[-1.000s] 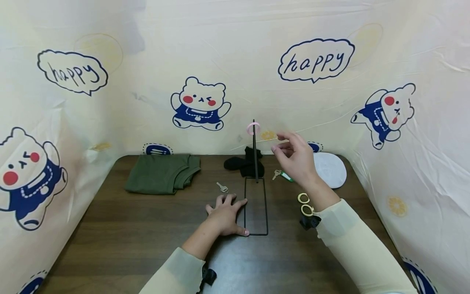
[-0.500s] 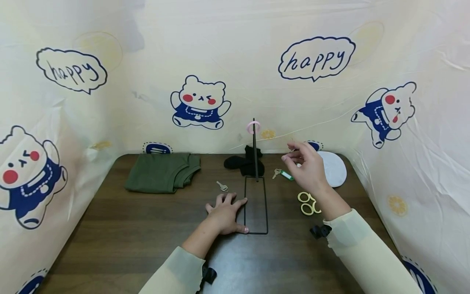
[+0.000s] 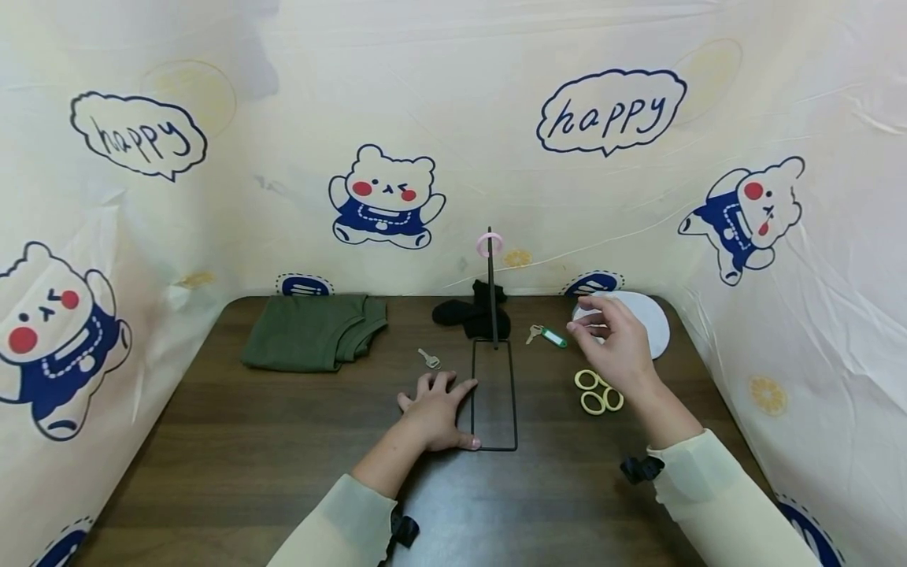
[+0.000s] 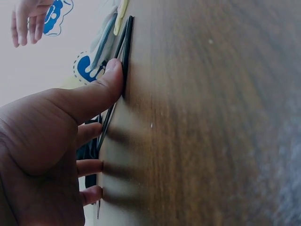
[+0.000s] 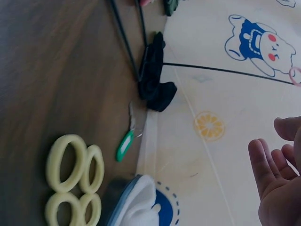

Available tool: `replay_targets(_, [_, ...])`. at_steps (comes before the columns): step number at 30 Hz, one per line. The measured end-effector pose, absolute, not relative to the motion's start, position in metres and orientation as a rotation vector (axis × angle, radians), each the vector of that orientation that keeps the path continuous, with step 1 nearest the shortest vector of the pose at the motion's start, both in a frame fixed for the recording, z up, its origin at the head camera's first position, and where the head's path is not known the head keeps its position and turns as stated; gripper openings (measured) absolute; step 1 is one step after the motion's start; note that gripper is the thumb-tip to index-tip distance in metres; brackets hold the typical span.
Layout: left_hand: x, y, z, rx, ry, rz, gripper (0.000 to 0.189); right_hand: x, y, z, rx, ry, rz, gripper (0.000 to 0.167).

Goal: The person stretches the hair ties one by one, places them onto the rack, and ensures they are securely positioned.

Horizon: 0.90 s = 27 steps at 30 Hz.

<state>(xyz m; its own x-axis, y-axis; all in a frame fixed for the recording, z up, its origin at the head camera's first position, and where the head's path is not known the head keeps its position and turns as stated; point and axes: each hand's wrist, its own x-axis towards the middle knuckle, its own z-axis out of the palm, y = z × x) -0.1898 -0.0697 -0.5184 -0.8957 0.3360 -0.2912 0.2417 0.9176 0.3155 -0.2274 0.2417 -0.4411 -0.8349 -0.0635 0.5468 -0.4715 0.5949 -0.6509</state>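
My left hand (image 3: 435, 413) lies spread on the table, its thumb at the near corner of a black wire stand's base (image 3: 516, 398) and its index fingertip at the left side bar. A thin pole (image 3: 494, 307) rises from the base's far end. Near its top hangs a pink ring (image 3: 500, 246). To the right, my right hand (image 3: 616, 342) is raised with loosely bent fingers and holds nothing. Several pale yellow rings (image 5: 51, 165) sit together on the table below it. Left of this hand lies a key with a green tag (image 3: 553, 337).
A folded green cloth (image 3: 305, 335) lies at the back left, with a loose silvery key (image 3: 429, 360) nearer the stand. Behind the pole sits a black cloth bundle (image 3: 453, 315). A white rounded item (image 3: 653, 327) is at the back right, before the printed curtain (image 3: 283, 213).
My right hand has moved right and down, away from the pole, uncovering the yellow rings and green tag. The left hand has stayed on the base, and the pink ring still hangs there.
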Motion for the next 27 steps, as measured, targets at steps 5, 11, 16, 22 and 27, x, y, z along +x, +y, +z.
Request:
replay_targets(5, [-0.19, -0.071, -0.519, 0.421, 2.728, 0.378, 0.108, -0.221, 0.251, -0.449, 0.411, -2.386, 1.127, 0.038])
replay_targets(11, [-0.19, -0.071, -0.519, 0.434, 2.722, 0.371, 0.107, -0.214, 0.263, -0.461, 0.397, -2.434, 1.057, 0.039])
replay_targets(16, [-0.191, -0.072, -0.521, 0.433, 2.728, 0.36, 0.107, -0.208, 0.274, -0.47, 0.418, -2.482, 1.019, 0.041])
replay_targets(22, [-0.191, -0.072, -0.52, 0.44, 2.725, 0.365, 0.107, -0.199, 0.289, -0.483, 0.409, -2.549, 0.915, 0.037])
replay_targets(27, [-0.19, -0.073, -0.52, 0.444, 2.723, 0.365, 0.107, -0.192, 0.3, -0.493, 0.39, -2.607, 0.841, 0.035])
